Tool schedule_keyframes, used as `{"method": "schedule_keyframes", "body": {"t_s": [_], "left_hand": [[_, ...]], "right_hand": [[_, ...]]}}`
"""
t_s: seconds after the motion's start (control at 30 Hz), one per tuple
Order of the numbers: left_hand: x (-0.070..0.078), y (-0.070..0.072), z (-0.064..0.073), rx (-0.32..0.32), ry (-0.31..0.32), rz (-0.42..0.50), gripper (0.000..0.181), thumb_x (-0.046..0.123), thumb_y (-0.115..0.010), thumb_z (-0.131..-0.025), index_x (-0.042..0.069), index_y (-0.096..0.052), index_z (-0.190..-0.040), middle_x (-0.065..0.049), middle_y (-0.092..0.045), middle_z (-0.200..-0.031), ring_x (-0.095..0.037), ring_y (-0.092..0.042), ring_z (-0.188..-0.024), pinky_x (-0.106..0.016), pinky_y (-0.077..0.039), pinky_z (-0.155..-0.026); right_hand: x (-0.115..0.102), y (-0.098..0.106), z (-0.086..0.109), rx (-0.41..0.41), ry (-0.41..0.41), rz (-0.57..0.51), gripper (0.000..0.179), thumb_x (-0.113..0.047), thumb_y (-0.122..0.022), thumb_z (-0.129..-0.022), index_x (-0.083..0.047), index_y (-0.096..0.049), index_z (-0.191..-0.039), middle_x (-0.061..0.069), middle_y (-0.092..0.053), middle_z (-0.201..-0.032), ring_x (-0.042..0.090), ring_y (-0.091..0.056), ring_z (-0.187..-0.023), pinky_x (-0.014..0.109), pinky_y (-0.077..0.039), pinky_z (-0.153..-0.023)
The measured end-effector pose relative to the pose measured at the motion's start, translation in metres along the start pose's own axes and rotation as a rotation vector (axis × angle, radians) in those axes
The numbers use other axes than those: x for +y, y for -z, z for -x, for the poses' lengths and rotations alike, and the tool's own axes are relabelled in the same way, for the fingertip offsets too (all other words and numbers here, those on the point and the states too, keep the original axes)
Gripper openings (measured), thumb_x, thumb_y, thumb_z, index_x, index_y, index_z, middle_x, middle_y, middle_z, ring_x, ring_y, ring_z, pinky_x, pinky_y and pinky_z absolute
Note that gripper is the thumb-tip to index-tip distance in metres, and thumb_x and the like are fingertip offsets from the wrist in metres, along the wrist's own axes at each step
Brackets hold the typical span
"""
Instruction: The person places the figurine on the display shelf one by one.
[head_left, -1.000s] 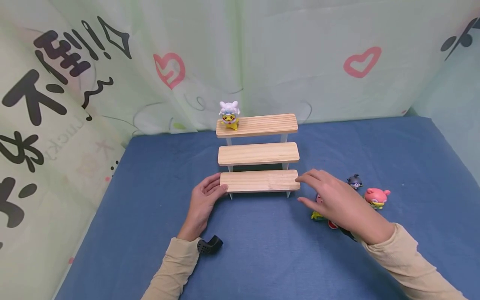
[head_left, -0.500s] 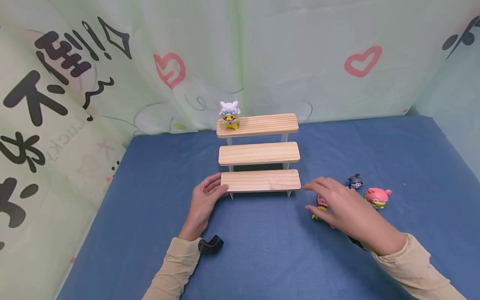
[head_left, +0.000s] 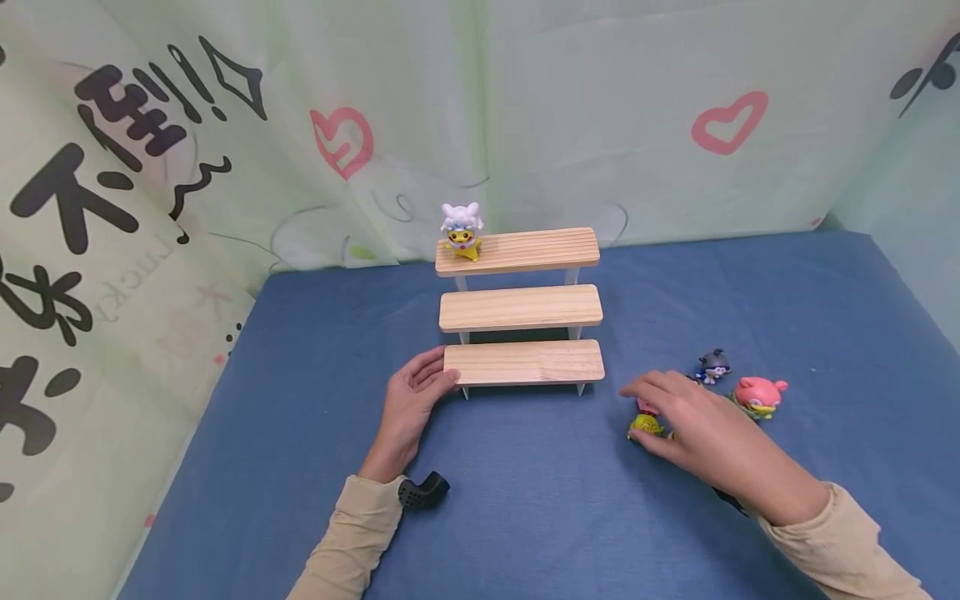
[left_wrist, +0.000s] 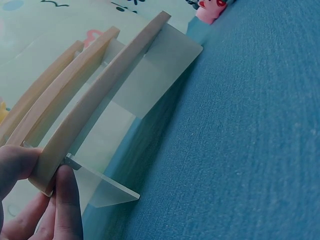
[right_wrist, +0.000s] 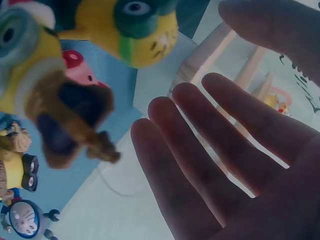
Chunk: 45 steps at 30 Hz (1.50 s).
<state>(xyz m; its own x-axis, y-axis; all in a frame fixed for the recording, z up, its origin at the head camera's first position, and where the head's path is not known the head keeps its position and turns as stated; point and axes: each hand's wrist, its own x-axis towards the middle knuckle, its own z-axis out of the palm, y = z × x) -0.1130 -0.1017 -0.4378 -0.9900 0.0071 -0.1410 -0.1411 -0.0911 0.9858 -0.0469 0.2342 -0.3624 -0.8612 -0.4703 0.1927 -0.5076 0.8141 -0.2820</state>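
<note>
My left hand (head_left: 405,408) pinches the left end of the lowest board of a three-tier wooden display stand (head_left: 525,363). In the left wrist view its thumb lies over the board (left_wrist: 95,105) and its fingers beneath, near a translucent support. My right hand (head_left: 701,433) hovers over toy figures, fingers extended and apart, holding nothing. Partly under it lies a yellow figure (head_left: 646,427). The right wrist view shows a goggled yellow figure (right_wrist: 35,60) and a yellow-green one (right_wrist: 132,32) close by. A yellow figure in a white hood (head_left: 462,233) stands on the top board's left end.
Right of the right hand are a pink figure (head_left: 759,395) and a dark-capped figure (head_left: 714,367). A round blue-and-white figure (right_wrist: 24,219) also shows in the right wrist view. Blue cloth (head_left: 525,500) covers the table; a printed curtain (head_left: 570,108) hangs behind.
My right hand has moved away from the lowest board's right end, back and to the right over the figures. My left hand keeps its hold on the board.
</note>
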Motion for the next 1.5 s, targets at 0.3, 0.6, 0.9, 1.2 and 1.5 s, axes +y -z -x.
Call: {"method": "schedule_keyframes", "body": {"t_s": [0.3, 0.6, 0.9, 1.2, 1.5], "left_hand": [[0.000, -0.001, 0.001, 0.000, 0.004, -0.017, 0.048, 0.009, -0.074, -0.089, 0.004, -0.057, -0.134, -0.016, -0.064, -0.127, -0.017, -0.067, -0.103, -0.027, -0.059, -0.086], [0.000, -0.002, 0.001, 0.007, 0.009, -0.040, 0.049, 0.011, -0.075, -0.089, 0.006, -0.058, -0.134, -0.014, -0.064, -0.127, -0.019, -0.067, -0.106, -0.025, -0.059, -0.087], [0.000, -0.002, 0.001, 0.005, 0.006, -0.031, 0.049, 0.010, -0.075, -0.089, 0.006, -0.058, -0.134, -0.015, -0.064, -0.127, -0.019, -0.067, -0.105, -0.025, -0.059, -0.087], [0.000, -0.001, 0.001, 0.005, 0.006, -0.018, 0.048, 0.009, -0.075, -0.089, 0.006, -0.058, -0.134, -0.015, -0.064, -0.127, -0.019, -0.067, -0.105, -0.026, -0.059, -0.087], [0.000, 0.000, 0.000, 0.006, 0.003, -0.014, 0.048, 0.008, -0.074, -0.089, 0.006, -0.058, -0.134, -0.015, -0.064, -0.127, -0.018, -0.067, -0.104, -0.026, -0.059, -0.087]], "right_hand": [[0.004, -0.003, 0.006, -0.026, -0.001, 0.012, 0.040, -0.016, -0.089, -0.073, -0.009, -0.070, -0.107, 0.002, -0.066, -0.104, 0.021, -0.063, -0.094, 0.042, -0.058, -0.078], [0.007, -0.004, 0.009, -0.111, -0.038, 0.016, 0.037, -0.016, -0.088, -0.074, -0.011, -0.071, -0.106, 0.000, -0.066, -0.105, 0.021, -0.064, -0.097, 0.044, -0.058, -0.080], [0.009, -0.006, 0.009, -0.128, -0.023, -0.003, 0.029, -0.013, -0.088, -0.073, -0.014, -0.073, -0.098, -0.007, -0.066, -0.097, 0.015, -0.065, -0.089, 0.039, -0.059, -0.079], [0.011, -0.006, 0.007, -0.134, -0.016, -0.027, 0.029, -0.012, -0.088, -0.073, -0.012, -0.075, -0.099, -0.004, -0.068, -0.099, 0.018, -0.066, -0.092, 0.041, -0.059, -0.082], [0.012, -0.004, 0.002, -0.077, 0.043, -0.023, 0.027, -0.012, -0.087, -0.074, -0.011, -0.077, -0.099, -0.003, -0.068, -0.099, 0.018, -0.066, -0.090, 0.039, -0.060, -0.077]]}}
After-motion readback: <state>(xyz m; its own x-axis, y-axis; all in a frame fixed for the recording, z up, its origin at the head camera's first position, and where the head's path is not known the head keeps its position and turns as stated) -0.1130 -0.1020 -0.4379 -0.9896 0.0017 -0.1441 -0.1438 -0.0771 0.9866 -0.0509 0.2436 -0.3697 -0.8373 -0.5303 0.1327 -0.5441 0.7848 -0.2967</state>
